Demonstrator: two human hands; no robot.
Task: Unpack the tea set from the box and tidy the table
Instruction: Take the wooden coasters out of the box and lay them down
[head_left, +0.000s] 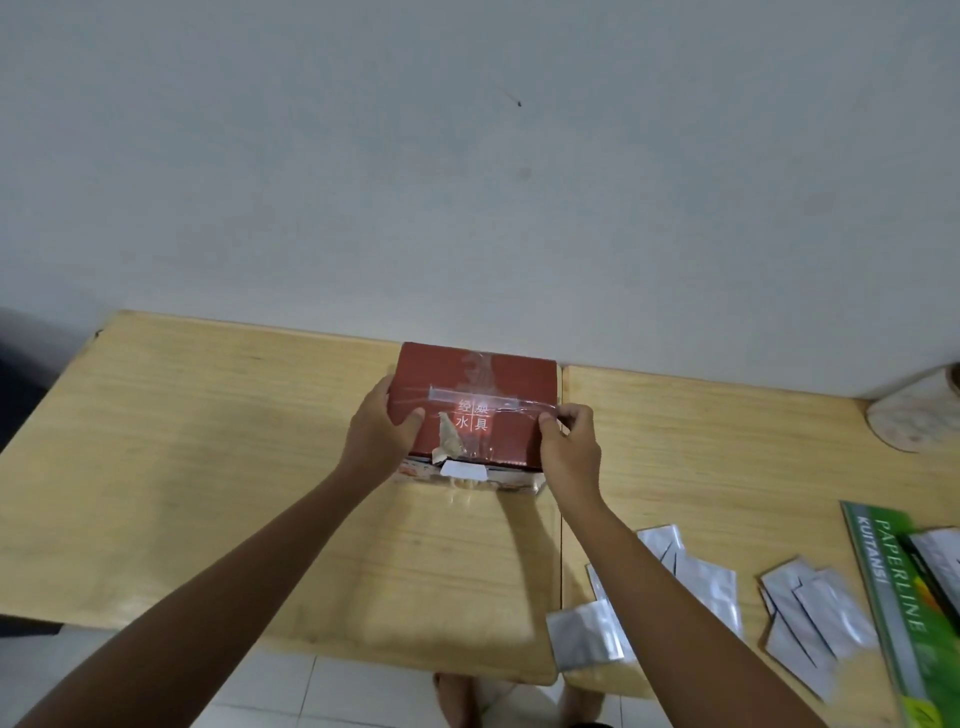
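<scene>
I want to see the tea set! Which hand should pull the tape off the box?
The right hand, probably: it already pinches the clear tape at its right end, while the left hand steadies the red box.

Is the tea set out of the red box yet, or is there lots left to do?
Not yet. The red box is closed, so nothing is unpacked. Right now the left hand steadies the box while the right hand pinches the clear tape at its right end, seemingly peeling it. Left: opening it, lifting out the tea set, and tidying the silver packets and green book.
</scene>
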